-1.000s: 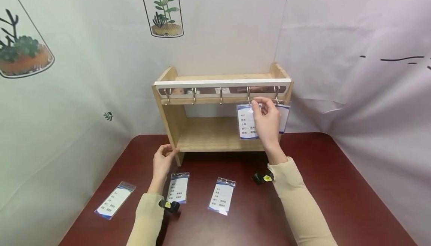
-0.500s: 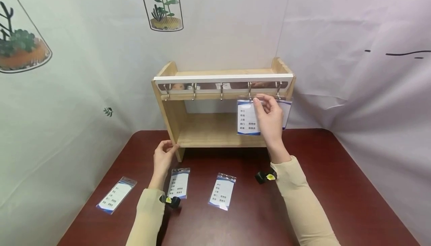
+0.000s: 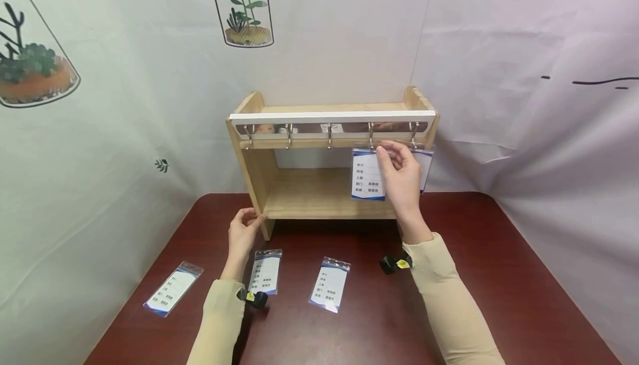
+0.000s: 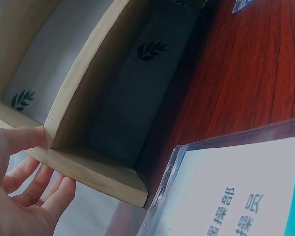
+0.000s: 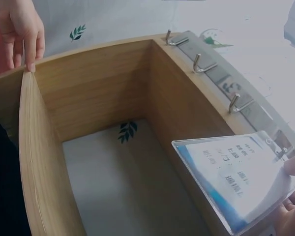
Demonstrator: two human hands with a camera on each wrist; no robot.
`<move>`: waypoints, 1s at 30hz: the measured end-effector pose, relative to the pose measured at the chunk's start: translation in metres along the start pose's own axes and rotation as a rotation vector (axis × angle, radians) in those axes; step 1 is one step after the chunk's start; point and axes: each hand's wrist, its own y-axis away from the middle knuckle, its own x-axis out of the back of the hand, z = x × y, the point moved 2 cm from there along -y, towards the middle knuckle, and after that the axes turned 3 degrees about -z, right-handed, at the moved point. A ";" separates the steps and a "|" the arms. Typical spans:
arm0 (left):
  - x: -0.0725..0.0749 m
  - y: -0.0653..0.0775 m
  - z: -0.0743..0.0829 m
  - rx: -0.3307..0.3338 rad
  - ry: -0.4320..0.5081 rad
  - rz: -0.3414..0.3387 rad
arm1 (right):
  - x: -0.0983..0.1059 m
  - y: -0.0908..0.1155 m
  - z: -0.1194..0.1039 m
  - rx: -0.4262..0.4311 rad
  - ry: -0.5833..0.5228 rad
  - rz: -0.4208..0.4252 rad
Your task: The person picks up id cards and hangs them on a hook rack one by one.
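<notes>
My right hand (image 3: 403,182) pinches a clear badge holder (image 3: 367,177) with a white and blue card by its top edge, right at the fourth hook (image 3: 371,132). In the right wrist view, the badge holder (image 5: 231,172) hangs tilted, with the thumb on its top end. Partly hidden behind that hand, another badge holder (image 3: 426,165) is under the fifth hook (image 3: 414,131). My left hand (image 3: 243,234) grips the lower left side of the wooden shelf (image 3: 319,214); the left wrist view has the thumb on the front edge and fingers outside the panel.
Three more badge holders lie on the dark red table: a left one (image 3: 172,290), one beside the left forearm (image 3: 265,272) and a middle one (image 3: 330,285). A white-edged hook rail (image 3: 309,117) runs along the shelf's top front. Printed fabric (image 3: 339,37) hangs behind.
The head view has tilted slightly, shifting the scene. Over the last second the right hand has stayed on the badge holder at the fourth hook, and the left hand has kept its grip.
</notes>
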 end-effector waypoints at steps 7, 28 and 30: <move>0.000 0.001 -0.002 -0.001 0.009 0.001 | 0.004 0.001 0.003 -0.010 0.038 -0.001; -0.001 0.001 0.000 0.008 0.021 0.001 | 0.013 0.023 -0.014 -0.106 0.187 -0.024; -0.001 0.001 0.000 0.011 0.025 0.003 | 0.016 0.023 -0.001 -0.112 0.201 -0.032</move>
